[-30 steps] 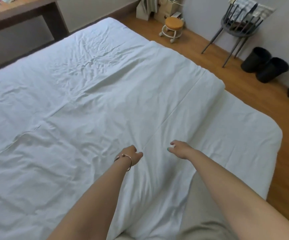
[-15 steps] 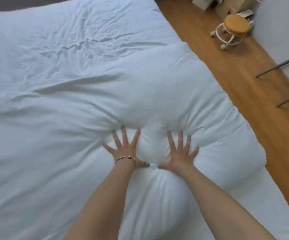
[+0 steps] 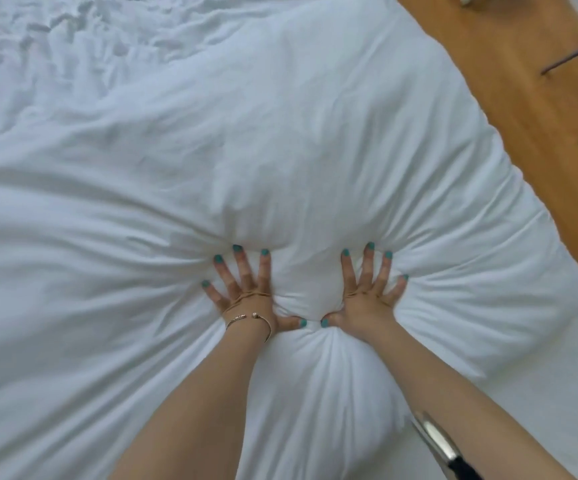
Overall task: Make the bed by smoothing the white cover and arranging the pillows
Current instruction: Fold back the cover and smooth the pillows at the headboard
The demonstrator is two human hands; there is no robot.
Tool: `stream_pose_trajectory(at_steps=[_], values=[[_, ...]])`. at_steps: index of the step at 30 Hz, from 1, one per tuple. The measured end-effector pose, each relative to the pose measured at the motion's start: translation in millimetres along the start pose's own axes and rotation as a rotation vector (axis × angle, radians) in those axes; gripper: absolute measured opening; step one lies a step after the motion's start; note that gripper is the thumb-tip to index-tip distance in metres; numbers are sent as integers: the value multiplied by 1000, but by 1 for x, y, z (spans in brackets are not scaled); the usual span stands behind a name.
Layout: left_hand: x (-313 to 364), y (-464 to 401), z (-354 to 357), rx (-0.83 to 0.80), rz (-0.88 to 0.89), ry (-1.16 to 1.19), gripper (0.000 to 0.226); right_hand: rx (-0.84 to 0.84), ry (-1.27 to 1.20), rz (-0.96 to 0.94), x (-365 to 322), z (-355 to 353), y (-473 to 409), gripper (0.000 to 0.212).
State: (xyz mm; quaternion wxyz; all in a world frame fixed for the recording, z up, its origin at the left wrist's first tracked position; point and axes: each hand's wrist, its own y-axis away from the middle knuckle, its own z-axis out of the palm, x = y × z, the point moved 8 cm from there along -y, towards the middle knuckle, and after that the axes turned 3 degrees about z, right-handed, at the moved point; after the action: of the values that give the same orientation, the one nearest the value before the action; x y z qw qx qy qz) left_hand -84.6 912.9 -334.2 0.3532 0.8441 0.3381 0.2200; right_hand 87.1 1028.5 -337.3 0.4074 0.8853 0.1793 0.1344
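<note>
The person is leaning over the bed with both hands spread flat, fingers splayed and straight, and is pressing down into the white cover (image 3: 298, 150), which is filling nearly the whole frame. The left hand (image 3: 246, 289), wearing a thin bracelet (image 3: 249, 317) at the wrist, and the right hand (image 3: 367, 292) are lying side by side in the lower centre, thumbs almost meeting, and the padding is bulging up around them with folds fanning outward from each palm. Judging from this, the smoothing is under way but far from finished: the centre and right of the cover are looking fairly even, while the upper left is showing plenty of crumpled creases waiting to be worked out. No pillow is appearing as a separate item in this view, so arranging the pillows is probably remaining to be done. The cover's edge is running diagonally down the right side, and beyond it, at the upper right, a strip of wooden floor (image 3: 523, 98) is showing with thin dark metal legs (image 3: 571, 57) of some furniture crossing it.
</note>
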Motion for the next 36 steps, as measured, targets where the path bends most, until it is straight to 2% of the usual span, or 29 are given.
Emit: stream_pose_trajectory(at_steps=[12, 16, 20, 25, 28, 29, 30, 32, 33, 34, 36], values=[[-1, -3, 6, -60, -8, 15, 153, 127, -33, 87, -7, 0, 15, 135], [1, -5, 7, -65, -35, -17, 153, 108, -47, 87, -7, 4, 8, 138], [0, -6, 5, -74, -72, -26, 154, 79, -49, 42, -10, 8, 0, 136], [0, -6, 0, -39, -143, -81, 157, 149, -36, -57, -10, 6, -5, 131], [6, 18, -13, -19, -252, -111, 158, 120, -103, -216, -9, -3, 13, 131], [13, 29, -17, -13, -287, -109, 158, 164, -139, -299, 0, -9, 21, 124], [20, 39, -21, 4, -345, -74, 155, 288, -151, -392, 16, -20, 28, 111], [45, 47, -31, 53, -459, 135, 123, 609, -164, -478, 76, -49, 39, 76], [68, 48, -33, 59, -479, 220, 106, 716, -171, -447, 117, -62, 38, 67], [96, 47, -34, 71, -464, 259, 102, 720, -148, -372, 158, -71, 32, 66], [175, 45, -24, 25, -302, 312, 113, 604, -144, -201, 234, -81, 16, 73]])
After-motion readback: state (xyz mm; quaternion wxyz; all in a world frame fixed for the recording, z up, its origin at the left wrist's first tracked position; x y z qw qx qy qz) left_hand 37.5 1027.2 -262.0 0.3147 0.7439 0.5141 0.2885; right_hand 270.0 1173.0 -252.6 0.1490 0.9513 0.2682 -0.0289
